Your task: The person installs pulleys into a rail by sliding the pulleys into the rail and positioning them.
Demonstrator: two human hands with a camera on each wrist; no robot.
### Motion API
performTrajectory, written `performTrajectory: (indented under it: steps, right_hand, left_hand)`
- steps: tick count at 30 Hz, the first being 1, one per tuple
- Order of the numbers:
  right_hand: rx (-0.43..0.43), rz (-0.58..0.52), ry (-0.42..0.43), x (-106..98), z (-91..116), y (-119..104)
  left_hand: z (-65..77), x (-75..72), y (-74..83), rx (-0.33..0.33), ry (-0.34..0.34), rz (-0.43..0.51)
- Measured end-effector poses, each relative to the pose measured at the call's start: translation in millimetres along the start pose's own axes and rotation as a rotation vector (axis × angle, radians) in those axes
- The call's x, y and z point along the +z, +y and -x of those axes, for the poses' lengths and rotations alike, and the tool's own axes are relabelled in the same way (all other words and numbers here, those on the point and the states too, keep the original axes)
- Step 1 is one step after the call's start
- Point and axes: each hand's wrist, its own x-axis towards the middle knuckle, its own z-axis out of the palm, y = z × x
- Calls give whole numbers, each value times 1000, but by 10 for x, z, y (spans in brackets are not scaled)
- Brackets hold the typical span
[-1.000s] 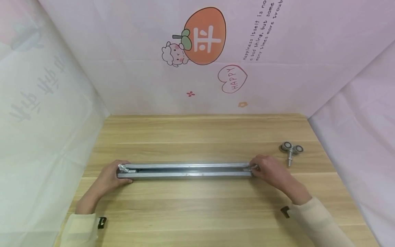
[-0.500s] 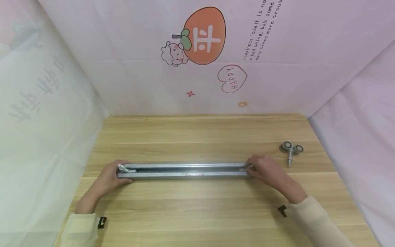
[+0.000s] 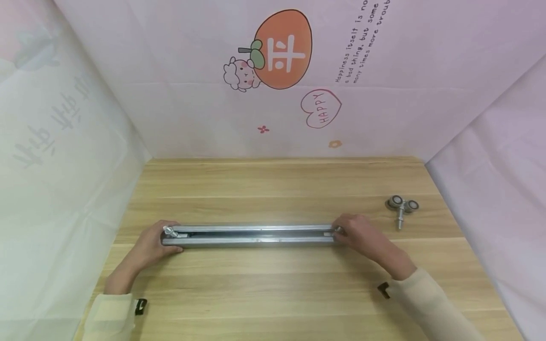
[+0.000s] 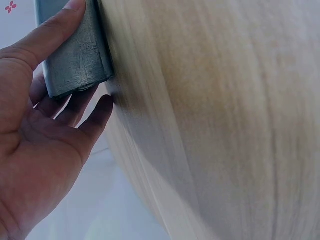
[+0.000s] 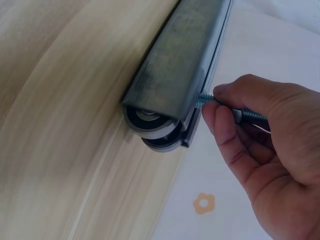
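Note:
A long metal track (image 3: pixel 264 241) lies across the wooden table, its slot facing up. My left hand (image 3: pixel 149 244) grips the track's left end, thumb on one side and fingers on the other; the left wrist view shows the thumb along the track wall (image 4: pixel 82 60). A threaded bolt (image 3: pixel 169 231) leans out of the slot there. At the other end, my right hand (image 3: pixel 362 237) pinches the threaded stem of a roller trolley (image 5: pixel 205 99) between thumb and fingers. Its wheels (image 5: pixel 162 134) sit in the track's open end, partly poking out.
Another roller trolley (image 3: pixel 400 208) with two wheels and a bolt lies on the table (image 3: pixel 264 289) at the back right. Printed cloth (image 3: pixel 192 109) hangs behind the table and along both sides.
My right hand has moved left with the roller trolley's stem, sliding the trolley into the track's right end. The left hand and the track have stayed in place.

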Motion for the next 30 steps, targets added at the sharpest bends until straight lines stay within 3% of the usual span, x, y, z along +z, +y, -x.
performTrajectory:
  steps: [13, 30]
  right_hand:
    - [-40, -21, -5, 54, -130, -153]
    - [-8, 3, -51, 130, -266, -321]
  left_hand:
    - [4, 7, 1, 3, 6, 0]
    - [7, -6, 4, 29, 26, -17]
